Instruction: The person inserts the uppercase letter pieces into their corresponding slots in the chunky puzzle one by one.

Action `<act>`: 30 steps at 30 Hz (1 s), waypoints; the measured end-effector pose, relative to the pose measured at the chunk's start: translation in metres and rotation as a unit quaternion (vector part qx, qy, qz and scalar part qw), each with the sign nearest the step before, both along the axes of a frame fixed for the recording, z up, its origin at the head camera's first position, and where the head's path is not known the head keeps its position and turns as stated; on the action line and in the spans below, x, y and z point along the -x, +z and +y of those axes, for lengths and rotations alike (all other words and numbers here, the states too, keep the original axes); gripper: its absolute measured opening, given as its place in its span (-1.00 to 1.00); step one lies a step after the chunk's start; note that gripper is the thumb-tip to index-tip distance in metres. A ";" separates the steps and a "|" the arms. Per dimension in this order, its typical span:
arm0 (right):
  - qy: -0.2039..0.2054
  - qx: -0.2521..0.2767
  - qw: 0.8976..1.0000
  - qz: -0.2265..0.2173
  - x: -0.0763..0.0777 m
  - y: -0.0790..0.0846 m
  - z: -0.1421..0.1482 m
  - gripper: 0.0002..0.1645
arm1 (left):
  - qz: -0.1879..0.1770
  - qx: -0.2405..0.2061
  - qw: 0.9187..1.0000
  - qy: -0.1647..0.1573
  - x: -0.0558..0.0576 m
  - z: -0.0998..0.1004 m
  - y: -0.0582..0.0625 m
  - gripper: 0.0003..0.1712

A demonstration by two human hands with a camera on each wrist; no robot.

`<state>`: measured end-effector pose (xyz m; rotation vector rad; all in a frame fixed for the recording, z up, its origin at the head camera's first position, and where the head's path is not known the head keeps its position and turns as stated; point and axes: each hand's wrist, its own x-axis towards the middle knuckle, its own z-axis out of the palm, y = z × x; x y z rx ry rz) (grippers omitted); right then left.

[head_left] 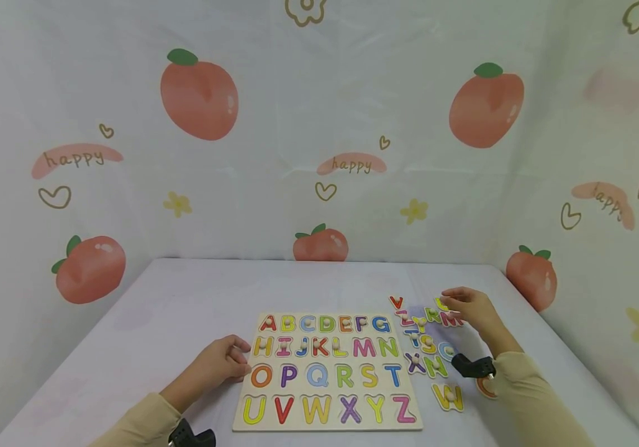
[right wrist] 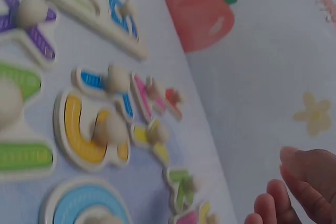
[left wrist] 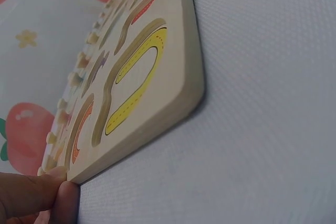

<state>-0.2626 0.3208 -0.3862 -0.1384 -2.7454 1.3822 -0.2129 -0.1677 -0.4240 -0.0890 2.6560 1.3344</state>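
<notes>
The wooden alphabet puzzle board [head_left: 327,366] lies flat on the table. Knobbed letters fill much of its upper two rows; the lower rows show bare letter recesses. My left hand [head_left: 224,359] is at the board's left edge, and in the left wrist view the thumb and a finger pinch that edge beside the recesses. My right hand [head_left: 472,308] hovers over the far loose letters, near a yellow letter piece [head_left: 441,304] partly hidden by the fingers. In the right wrist view the thumb [right wrist: 310,169] and fingers stand apart, with no piece visible between them.
Loose knobbed letters lie right of the board, including a purple X [head_left: 415,363], an orange-yellow S [head_left: 428,344], a green N [head_left: 436,366] and a yellow W [head_left: 448,397]. An orange round piece [head_left: 485,388] is partly covered by the right forearm. A printed cloth backdrop [head_left: 252,205] surrounds the table.
</notes>
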 end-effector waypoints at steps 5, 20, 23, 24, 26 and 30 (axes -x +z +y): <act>-0.019 -0.010 1.000 -0.015 0.006 -0.010 0.018 -0.45 | -0.001 -0.004 1.000 0.000 0.000 0.000 0.000 -0.56; -0.040 0.016 0.994 -0.104 0.024 -0.029 0.036 -0.54 | -0.002 -0.005 1.000 0.000 0.001 0.000 0.000 -0.56; -0.048 0.004 0.992 -0.116 0.027 -0.031 0.037 -0.58 | 0.004 -0.006 1.000 0.001 0.000 0.001 0.000 -0.56; -0.048 -0.002 0.992 -0.120 0.028 -0.031 0.037 -0.58 | 0.005 -0.008 1.000 0.002 0.000 0.002 0.000 -0.56; -0.049 -0.012 0.991 -0.124 0.030 -0.032 0.038 -0.59 | 0.006 -0.010 1.000 0.002 -0.001 0.002 0.001 -0.57; -0.047 -0.027 0.990 -0.128 0.032 -0.032 0.037 -0.63 | 0.004 -0.010 1.000 0.002 0.000 0.001 0.000 -0.56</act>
